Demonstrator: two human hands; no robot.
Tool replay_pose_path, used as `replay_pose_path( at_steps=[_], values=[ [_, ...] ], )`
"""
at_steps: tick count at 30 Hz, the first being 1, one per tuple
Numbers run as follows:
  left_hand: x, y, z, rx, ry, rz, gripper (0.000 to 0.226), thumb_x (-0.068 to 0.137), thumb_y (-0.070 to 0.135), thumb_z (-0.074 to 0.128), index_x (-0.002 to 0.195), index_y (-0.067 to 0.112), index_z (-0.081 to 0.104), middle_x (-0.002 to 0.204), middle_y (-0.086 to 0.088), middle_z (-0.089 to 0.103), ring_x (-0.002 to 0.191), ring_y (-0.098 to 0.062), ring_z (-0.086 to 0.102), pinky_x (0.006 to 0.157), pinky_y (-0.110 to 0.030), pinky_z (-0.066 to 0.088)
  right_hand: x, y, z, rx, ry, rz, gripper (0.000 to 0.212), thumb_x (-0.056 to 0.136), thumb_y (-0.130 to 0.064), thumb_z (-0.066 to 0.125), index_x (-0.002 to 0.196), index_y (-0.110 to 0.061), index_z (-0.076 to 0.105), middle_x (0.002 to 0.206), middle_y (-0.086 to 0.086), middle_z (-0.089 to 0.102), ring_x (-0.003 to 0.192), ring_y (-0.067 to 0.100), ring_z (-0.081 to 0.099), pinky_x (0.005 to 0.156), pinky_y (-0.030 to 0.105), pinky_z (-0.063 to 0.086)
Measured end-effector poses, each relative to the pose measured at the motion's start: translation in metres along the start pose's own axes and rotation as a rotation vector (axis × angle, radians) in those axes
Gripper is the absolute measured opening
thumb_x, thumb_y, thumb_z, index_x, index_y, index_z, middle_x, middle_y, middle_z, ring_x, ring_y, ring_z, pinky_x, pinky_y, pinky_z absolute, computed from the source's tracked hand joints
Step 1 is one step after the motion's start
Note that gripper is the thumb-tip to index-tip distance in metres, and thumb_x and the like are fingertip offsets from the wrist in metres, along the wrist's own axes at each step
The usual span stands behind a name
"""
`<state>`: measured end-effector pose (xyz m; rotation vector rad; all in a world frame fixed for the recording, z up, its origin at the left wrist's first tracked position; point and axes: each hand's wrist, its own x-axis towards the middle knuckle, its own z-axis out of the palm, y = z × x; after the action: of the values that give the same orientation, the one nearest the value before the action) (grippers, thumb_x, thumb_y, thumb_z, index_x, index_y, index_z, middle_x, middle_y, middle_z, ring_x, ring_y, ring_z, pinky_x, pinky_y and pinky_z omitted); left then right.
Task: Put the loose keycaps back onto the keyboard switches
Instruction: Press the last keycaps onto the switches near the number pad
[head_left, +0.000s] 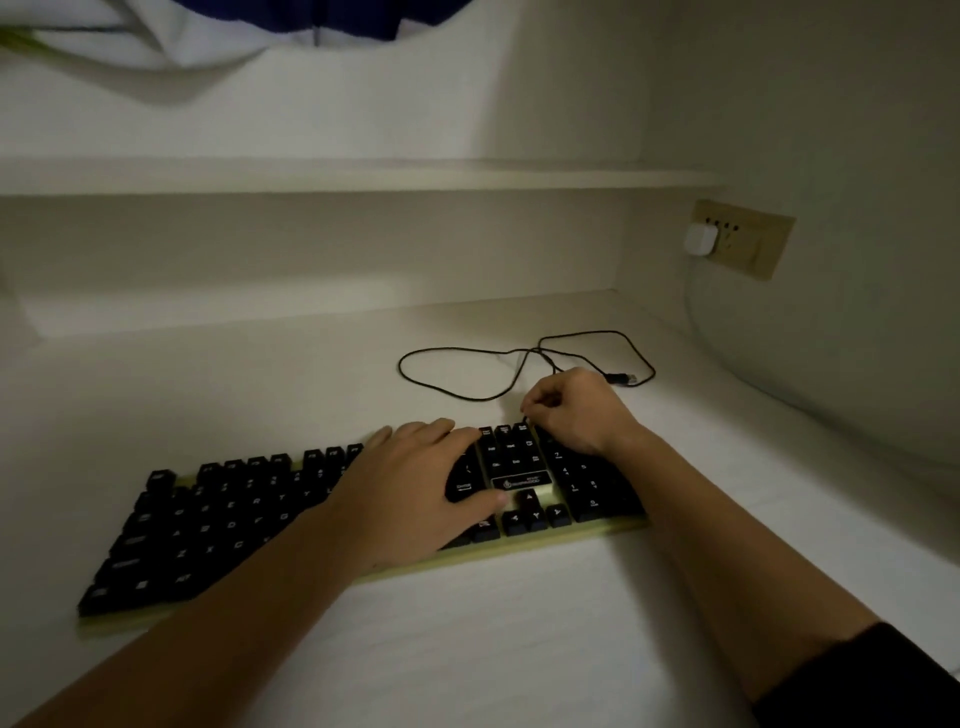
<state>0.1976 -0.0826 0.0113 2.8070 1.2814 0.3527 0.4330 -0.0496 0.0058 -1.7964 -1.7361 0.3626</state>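
One black keyboard (218, 525) lies slantwise near the front edge of the white worktop (493, 649), with no loose keycap to be made out. Two hands are on it: the left hand (415, 483) lies open and flat over the keys, the right hand (576, 410) curled above the number pad's far corner, pinching something too small to tell. One black cable (457, 395) loops behind toward the back right corner, where one wall socket (743, 239) carries one white plug (698, 240).

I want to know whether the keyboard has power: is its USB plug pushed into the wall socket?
No: the USB plug lies loose on the desk at the cable's end, away from the wall socket.
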Motion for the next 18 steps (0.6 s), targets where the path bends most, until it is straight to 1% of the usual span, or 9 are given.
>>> replay_pose_path(
  at_steps=[3,6,11,15,18],
  values=[
    [0.001,-0.007,-0.001,0.011,-0.013,-0.027,0.073,0.084,0.075,0.03,0.143,0.034,0.033,0.137,0.007,0.051,0.126,-0.017,0.046,0.108,-0.042,0.035,0.009,-0.005,0.004,-0.015,-0.012,-0.004,0.014,0.091,-0.021,0.066,0.095,-0.018,0.079,0.091,-0.005,0.074,0.087,0.011,0.068,0.087,0.032,0.057],
    [0.007,-0.016,-0.003,-0.002,-0.042,-0.045,0.071,0.088,0.07,0.033,0.148,0.033,0.029,0.148,0.003,0.042,0.135,-0.019,0.038,0.114,-0.044,0.027,0.02,-0.008,0.007,-0.029,-0.023,0.004,0.015,0.091,-0.023,0.065,0.096,-0.019,0.079,0.098,-0.002,0.076,0.089,0.013,0.068,0.089,0.035,0.057],
    [0.015,-0.035,0.0,-0.043,-0.031,-0.067,0.07,0.087,0.07,0.031,0.147,0.034,0.032,0.144,0.006,0.045,0.133,-0.018,0.04,0.112,-0.044,0.029,0.035,-0.014,0.016,-0.071,-0.024,0.012,0.017,0.093,-0.025,0.063,0.1,-0.021,0.078,0.104,-0.001,0.075,0.094,0.014,0.067,0.088,0.03,0.054],
    [0.021,-0.042,-0.002,-0.07,-0.019,-0.11,0.067,0.089,0.067,0.036,0.147,0.034,0.032,0.148,0.002,0.043,0.137,-0.019,0.036,0.115,-0.042,0.023,0.052,-0.02,0.022,-0.087,-0.058,-0.005,0.017,0.093,-0.024,0.063,0.101,-0.021,0.078,0.106,-0.002,0.075,0.097,0.015,0.067,0.09,0.03,0.052],
    [0.025,-0.048,-0.005,-0.104,-0.02,-0.096,0.069,0.088,0.067,0.038,0.146,0.03,0.035,0.139,0.004,0.049,0.131,-0.02,0.043,0.111,-0.042,0.031,0.059,-0.024,0.02,-0.183,-0.075,-0.028,0.018,0.091,-0.028,0.063,0.099,-0.024,0.079,0.104,-0.003,0.076,0.092,0.014,0.068,0.087,0.032,0.055]
  ],
)
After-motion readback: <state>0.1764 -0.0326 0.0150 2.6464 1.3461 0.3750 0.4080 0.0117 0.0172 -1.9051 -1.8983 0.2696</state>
